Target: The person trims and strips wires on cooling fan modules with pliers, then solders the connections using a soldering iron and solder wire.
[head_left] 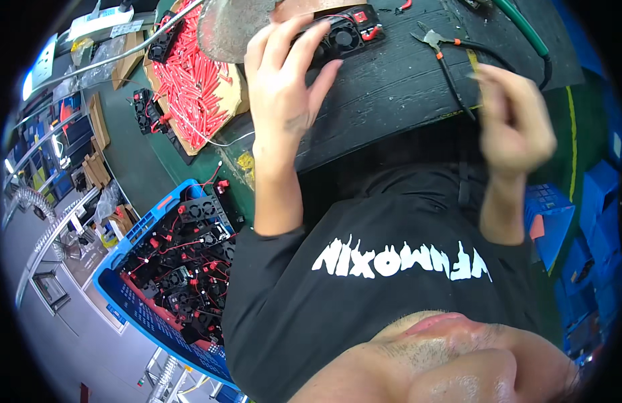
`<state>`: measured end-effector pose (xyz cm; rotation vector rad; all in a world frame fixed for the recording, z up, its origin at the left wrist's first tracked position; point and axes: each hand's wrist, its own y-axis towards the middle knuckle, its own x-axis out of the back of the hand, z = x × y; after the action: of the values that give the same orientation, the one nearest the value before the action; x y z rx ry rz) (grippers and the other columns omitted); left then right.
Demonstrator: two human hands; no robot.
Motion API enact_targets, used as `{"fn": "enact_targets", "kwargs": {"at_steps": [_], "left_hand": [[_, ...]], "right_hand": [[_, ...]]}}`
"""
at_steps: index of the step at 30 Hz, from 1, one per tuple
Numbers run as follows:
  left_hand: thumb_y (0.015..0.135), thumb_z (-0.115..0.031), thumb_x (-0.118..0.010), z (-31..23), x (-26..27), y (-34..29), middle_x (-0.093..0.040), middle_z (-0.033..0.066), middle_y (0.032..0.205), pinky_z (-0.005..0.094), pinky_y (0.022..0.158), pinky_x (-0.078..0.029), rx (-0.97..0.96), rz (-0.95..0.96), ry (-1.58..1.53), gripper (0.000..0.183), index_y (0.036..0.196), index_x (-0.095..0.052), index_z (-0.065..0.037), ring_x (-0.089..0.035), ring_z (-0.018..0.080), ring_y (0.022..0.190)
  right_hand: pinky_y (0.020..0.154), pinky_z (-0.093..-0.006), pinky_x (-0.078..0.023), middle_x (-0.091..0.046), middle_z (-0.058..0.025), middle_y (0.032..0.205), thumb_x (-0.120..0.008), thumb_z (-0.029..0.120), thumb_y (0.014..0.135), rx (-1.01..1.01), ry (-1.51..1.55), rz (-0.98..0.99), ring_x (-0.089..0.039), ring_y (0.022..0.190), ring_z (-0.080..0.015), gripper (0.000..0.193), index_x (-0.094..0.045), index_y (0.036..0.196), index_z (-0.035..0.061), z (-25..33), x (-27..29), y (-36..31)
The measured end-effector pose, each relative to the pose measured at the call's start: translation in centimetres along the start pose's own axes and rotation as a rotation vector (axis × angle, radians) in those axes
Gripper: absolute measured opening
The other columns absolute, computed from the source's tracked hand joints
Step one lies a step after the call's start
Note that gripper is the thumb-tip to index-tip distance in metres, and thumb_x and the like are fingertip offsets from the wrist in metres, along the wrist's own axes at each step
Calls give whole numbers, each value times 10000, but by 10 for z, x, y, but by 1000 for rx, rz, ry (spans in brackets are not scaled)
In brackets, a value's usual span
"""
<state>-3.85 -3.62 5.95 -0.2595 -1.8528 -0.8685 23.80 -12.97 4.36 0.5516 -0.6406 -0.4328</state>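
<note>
Item: small black cooling fan (342, 35), at the far edge of the dark desk (391, 87), under the fingers of the left hand (282, 80), grip partly closed on it. Right hand (515, 121): blurred, raised, grip state cannot be told. Risk: the fan's red lead may snag; side cutters (437, 41) lie near.

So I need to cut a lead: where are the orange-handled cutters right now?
In the head view, the cutters lie on the black mat, upper right, between the small black fan and the raised right hand.
</note>
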Motion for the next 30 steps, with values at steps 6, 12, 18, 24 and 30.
{"fn": "enact_targets", "kwargs": {"at_steps": [6, 12, 18, 24, 30], "left_hand": [[709, -228, -878, 5, -31, 23, -612, 129, 1253, 457, 1032, -384, -49, 72, -43, 649, 1306, -658, -101, -550, 348, 1170], [651, -153, -904, 2, -47, 12, -596, 169, 1215, 462, 1014, -407, 66, 38, -143, 725, 1323, -646, -76, -551, 370, 1134], [655, -123, -894, 0, -42, 6, -600, 170, 1171, 460, 968, -416, 85, 27, -154, 711, 1318, -649, -51, -556, 364, 1093], [654, -88, -873, 3, -47, 3, -616, 163, 1146, 460, 944, -412, 70, -81, -269, 690, 1302, -648, -13, -574, 352, 1065], [667, -119, -855, -2, -38, 6, -619, 151, 1145, 453, 925, -408, 162, 27, -256, 657, 1285, -662, -13, -579, 339, 1059]], "right_hand": [[571, -256, -470, -718, -31, 830, -752, 40, 873, -151, 164, 91, -598, 598, -127, 160, -764, 1030, 67, 18, -82, 3], [549, -244, -453, -718, -28, 828, -786, 70, 868, -55, -1, 0, -550, 568, -118, 104, -744, 960, 50, 14, -101, 13], [522, -233, -432, -645, -49, 751, -772, -68, 825, -183, 62, -105, -566, 569, -87, 156, -670, 924, -4, 21, -119, 15], [536, -185, -397, -648, -25, 792, -730, -114, 854, -245, 69, -157, -519, 625, -21, 168, -670, 999, -53, 22, -133, 11], [522, -268, -409, -545, -63, 717, -706, -104, 778, -2, -158, -93, -476, 558, -124, 157, -646, 905, -33, 18, -136, 25]]}}
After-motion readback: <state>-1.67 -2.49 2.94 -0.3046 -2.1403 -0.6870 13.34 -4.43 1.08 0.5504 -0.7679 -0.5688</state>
